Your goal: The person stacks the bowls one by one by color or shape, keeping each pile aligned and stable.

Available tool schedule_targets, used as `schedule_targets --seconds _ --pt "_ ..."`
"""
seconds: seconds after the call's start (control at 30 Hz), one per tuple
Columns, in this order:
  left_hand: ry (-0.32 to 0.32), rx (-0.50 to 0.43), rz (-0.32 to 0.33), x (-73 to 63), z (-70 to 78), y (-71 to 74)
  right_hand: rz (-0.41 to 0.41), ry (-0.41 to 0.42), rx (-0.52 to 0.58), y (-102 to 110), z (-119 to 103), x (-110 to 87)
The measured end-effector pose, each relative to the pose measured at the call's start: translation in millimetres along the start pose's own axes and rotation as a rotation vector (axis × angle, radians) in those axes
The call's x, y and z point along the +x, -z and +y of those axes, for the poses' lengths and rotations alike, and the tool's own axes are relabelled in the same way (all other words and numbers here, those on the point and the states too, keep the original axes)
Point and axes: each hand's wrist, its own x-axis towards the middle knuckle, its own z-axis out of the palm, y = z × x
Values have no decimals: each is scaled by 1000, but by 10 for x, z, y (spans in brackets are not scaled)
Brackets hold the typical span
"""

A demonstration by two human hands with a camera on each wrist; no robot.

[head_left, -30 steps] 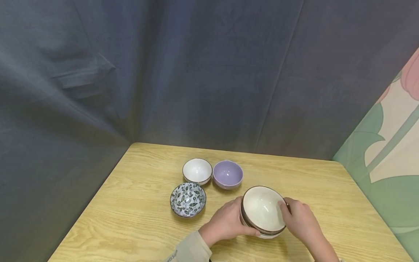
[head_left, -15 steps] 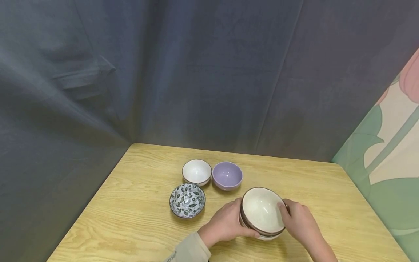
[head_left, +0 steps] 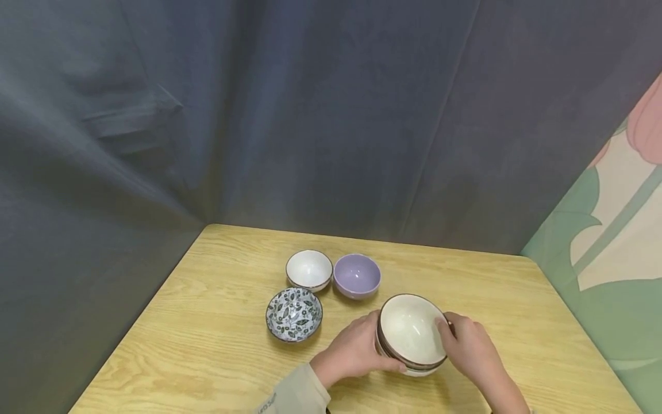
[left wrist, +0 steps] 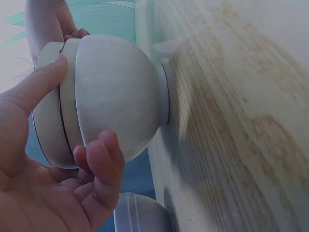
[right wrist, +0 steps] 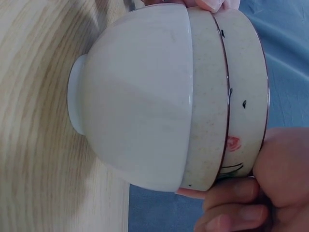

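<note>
Several nested bowls form a stack on the table. At the bottom is a plain white bowl (left wrist: 116, 96), its foot down at the wood. Above its rim show two cream bowls with dark rims; the uppermost cream bowl (head_left: 412, 330) has a small red flower painted on its outside, seen in the right wrist view. My left hand (head_left: 357, 349) grips the stack from the left, thumb across the cream bowls' sides and fingers round the far side. With thumb inside and fingers outside, my right hand (head_left: 470, 351) pinches the top bowl's right rim.
Left of the stack stand a purple bowl (head_left: 357, 276), a white bowl with a dark rim (head_left: 309, 270) and a leaf-patterned bowl (head_left: 293, 315), close together on the wooden table (head_left: 196, 322). A dark curtain (head_left: 331, 126) hangs behind; a floral panel (head_left: 620, 230) borders the right.
</note>
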Motion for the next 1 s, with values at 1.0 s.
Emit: schedule_targets --seconds 1.0 --pt "481 -58 210 5 -1174 1722 156 380 57 -388 -1140 -300"
